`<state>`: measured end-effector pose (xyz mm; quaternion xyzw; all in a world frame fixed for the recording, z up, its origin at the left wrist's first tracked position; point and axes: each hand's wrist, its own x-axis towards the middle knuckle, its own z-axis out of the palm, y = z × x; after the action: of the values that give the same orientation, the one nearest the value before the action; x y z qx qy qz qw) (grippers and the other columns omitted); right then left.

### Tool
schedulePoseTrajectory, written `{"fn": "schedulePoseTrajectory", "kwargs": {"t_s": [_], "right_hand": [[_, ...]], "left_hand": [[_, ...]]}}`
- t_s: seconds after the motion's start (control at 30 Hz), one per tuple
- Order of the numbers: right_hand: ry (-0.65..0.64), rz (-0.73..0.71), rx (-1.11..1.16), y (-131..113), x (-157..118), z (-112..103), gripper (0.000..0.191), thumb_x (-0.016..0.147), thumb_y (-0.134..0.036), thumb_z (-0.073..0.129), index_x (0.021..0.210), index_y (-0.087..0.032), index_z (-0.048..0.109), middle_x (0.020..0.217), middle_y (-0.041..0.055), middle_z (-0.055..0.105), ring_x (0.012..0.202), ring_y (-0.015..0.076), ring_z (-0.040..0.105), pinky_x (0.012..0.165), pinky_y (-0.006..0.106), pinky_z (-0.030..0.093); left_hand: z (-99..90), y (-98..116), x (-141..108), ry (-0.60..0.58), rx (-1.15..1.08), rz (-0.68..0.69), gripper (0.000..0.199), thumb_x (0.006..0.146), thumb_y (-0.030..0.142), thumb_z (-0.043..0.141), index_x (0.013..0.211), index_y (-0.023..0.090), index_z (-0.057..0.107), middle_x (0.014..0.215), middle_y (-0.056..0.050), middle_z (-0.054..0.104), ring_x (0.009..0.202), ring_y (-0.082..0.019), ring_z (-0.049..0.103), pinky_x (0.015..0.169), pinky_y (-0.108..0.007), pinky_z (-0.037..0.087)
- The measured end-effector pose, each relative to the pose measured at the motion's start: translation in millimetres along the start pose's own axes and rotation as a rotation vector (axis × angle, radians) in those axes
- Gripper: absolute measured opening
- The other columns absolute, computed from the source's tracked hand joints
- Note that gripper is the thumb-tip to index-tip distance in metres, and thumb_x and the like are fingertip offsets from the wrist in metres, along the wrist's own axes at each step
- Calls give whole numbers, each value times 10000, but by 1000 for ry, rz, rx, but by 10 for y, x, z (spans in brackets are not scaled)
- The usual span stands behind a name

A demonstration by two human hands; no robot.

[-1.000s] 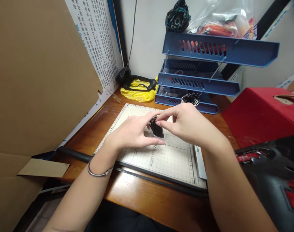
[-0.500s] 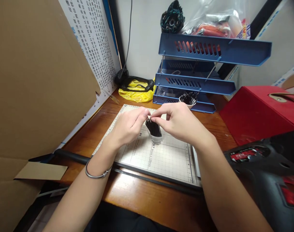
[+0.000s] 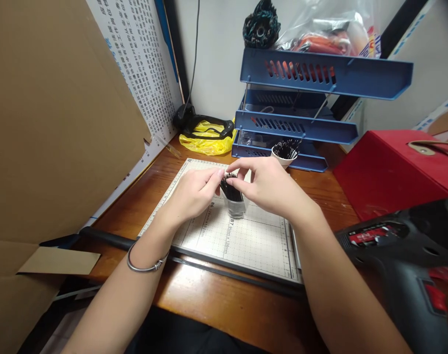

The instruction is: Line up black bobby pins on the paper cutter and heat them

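A small clear plastic cup (image 3: 237,210) stands on the paper cutter's board, with a bundle of thin black sticks (image 3: 234,193) upright in it. My left hand (image 3: 198,191) is at the left of the stick tops, thumb and index finger pressed together; whatever is between them is too small to make out. Over the tops from the right reaches my right hand (image 3: 270,184), its thumb and index fingertips slightly apart at the stick ends. Behind it, a white cup (image 3: 284,160) holds more black sticks.
The paper cutter (image 3: 253,246) lies on the wooden desk (image 3: 194,295). Behind are blue stacked trays (image 3: 297,123) and a yellow bag (image 3: 205,143). A red box (image 3: 386,172) and a dark power tool (image 3: 401,255) are at the right; cardboard (image 3: 62,123) walls the left.
The right thumb and index finger have parted from a pinch at the stick tops. My left hand has barely moved. The whole view has shifted slightly.
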<state>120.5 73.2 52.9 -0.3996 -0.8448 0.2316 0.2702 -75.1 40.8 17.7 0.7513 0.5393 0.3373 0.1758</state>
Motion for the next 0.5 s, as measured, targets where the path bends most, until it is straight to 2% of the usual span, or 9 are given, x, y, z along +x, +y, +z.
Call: {"fn": "schedulePoseTrajectory", "kwargs": {"t_s": [0.1, 0.3, 0.37, 0.5], "right_hand": [[-16, 3, 3, 8, 1, -1, 182, 926, -247, 665, 1040, -211, 803, 827, 16, 746, 696, 138, 597, 694, 302, 433], [13, 17, 20, 36, 12, 33, 60, 877, -235, 684, 849, -195, 719, 728, -10, 674, 648, 130, 575, 629, 290, 408], [28, 16, 24, 40, 15, 47, 75, 869, -248, 688, 817, -195, 683, 688, -20, 638, 626, 127, 556, 614, 289, 394], [21, 15, 69, 29, 13, 19, 132, 897, -320, 695, 905, -189, 707, 675, -28, 623, 608, 126, 544, 626, 292, 403]], "left_hand": [[9, -1, -3, -18, -34, 18, 492, 1091, 440, 385, 707, 194, 566, 657, 21, 593, 645, -141, 550, 645, -299, 365], [31, -13, 5, -28, -53, 72, 498, 1091, 456, 374, 698, 195, 533, 657, 21, 578, 635, -138, 533, 631, -301, 354], [35, -24, 3, -26, -64, 80, 510, 1093, 475, 366, 709, 195, 550, 664, 18, 588, 636, -138, 542, 630, -298, 364], [36, -43, -2, -21, -77, 85, 543, 1095, 524, 358, 745, 193, 607, 664, 19, 613, 640, -136, 577, 634, -289, 387]]}}
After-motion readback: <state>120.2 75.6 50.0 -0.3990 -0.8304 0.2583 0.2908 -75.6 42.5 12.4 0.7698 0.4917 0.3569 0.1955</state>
